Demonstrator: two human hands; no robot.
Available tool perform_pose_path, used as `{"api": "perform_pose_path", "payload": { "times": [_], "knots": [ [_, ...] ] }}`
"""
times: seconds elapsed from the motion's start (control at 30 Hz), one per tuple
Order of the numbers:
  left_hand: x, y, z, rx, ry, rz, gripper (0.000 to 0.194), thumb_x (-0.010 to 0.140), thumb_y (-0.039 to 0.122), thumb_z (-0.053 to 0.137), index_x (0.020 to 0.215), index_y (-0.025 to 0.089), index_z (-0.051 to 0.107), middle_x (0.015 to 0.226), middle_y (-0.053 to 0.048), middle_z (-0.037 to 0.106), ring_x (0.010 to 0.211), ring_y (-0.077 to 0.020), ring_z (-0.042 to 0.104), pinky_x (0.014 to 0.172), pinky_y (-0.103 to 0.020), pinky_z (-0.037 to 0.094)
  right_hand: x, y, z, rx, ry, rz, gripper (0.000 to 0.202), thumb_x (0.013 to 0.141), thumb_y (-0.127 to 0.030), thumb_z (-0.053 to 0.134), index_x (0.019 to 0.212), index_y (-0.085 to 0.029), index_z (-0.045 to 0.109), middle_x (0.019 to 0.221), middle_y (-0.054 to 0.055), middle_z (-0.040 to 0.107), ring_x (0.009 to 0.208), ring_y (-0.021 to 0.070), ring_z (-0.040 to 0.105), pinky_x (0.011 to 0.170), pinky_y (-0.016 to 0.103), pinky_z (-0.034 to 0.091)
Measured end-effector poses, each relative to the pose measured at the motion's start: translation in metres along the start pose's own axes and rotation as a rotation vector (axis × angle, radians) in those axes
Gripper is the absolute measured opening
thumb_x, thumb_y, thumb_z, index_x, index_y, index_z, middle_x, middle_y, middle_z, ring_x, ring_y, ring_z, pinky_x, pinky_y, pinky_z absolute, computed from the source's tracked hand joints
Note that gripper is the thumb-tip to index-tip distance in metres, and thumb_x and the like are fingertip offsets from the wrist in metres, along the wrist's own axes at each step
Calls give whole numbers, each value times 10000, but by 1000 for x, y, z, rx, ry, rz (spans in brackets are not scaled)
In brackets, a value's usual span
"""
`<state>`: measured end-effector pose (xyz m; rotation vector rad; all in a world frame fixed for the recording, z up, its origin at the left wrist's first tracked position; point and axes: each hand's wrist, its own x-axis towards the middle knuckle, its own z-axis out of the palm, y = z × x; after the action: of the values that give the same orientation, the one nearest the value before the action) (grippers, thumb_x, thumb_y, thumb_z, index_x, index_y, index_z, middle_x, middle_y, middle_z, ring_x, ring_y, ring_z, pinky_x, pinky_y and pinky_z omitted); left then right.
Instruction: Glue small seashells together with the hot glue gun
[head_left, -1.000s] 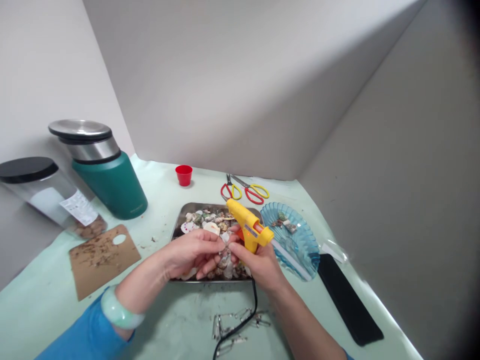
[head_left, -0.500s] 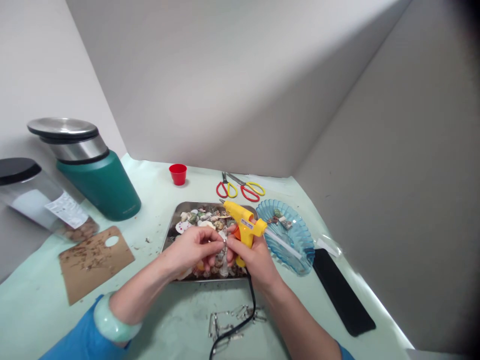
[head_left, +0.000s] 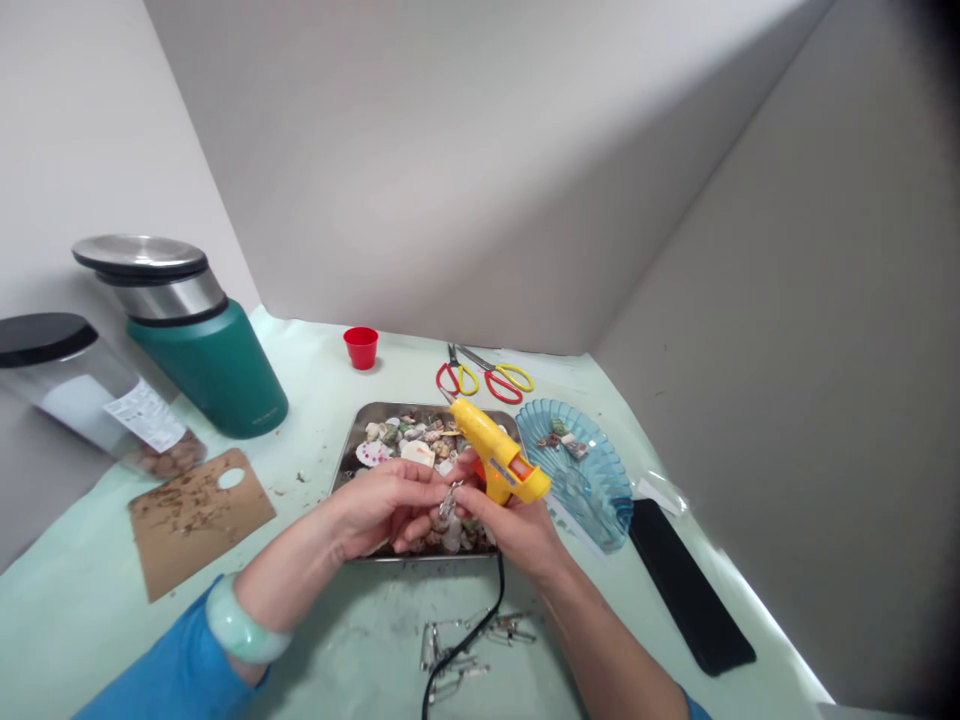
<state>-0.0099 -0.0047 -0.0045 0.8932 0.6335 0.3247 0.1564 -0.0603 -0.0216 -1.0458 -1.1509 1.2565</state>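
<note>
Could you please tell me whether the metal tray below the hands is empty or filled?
Mostly filled: many shells lie across the metal tray. The left hand and right hand hide part of it.

Plain, pale grey walls close in the workspace on three sides: a left wall (head_left: 82, 130), a back wall (head_left: 420, 200) and a darker right wall (head_left: 795, 380), meeting along slanting corner lines. Light falls softly across the back wall's upper part, and a shadow slants down beside the right-hand corner. Below, a pale green tabletop (head_left: 330, 650) reaches the back wall, its right edge catching a bright, whitish glare.
</note>
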Motion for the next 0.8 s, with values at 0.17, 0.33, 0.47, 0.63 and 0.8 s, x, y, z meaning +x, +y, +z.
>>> {"api": "perform_pose_path", "payload": {
  "times": [0.17,0.33,0.47,0.63,0.8],
  "knots": [
    [-2,0,2,40,116,80,211,786,324,639,779,122,579,548,28,560,319,-35,430,307,-148,296,3,-9,6,135,75,6,284,701,-214,711,955,-226,585,767,-39,610,597,108,600,634,263,519],
    [-13,6,9,104,171,188,156,773,272,629,822,149,547,690,9,611,339,-29,445,285,-136,286,4,-10,9,197,148,-32,306,664,-214,742,919,-226,574,746,-50,619,625,122,636,670,281,551],
    [-18,8,16,265,199,253,195,760,282,668,835,166,531,490,87,502,312,-17,356,305,-121,229,3,-9,11,225,191,-65,314,657,-201,749,917,-217,573,752,-48,619,653,121,629,692,294,565],
    [-12,6,16,353,338,303,241,739,345,675,802,167,525,561,49,594,308,-19,340,298,-145,232,2,-8,13,273,193,-38,328,661,-197,748,932,-206,565,765,-38,623,660,126,640,677,282,559],
    [-7,4,10,273,407,288,277,718,385,678,831,161,560,475,72,542,276,-15,280,291,-148,163,2,-2,16,315,165,27,349,653,-187,751,944,-198,559,758,-36,622,641,131,647,657,281,550]
  ]
}}
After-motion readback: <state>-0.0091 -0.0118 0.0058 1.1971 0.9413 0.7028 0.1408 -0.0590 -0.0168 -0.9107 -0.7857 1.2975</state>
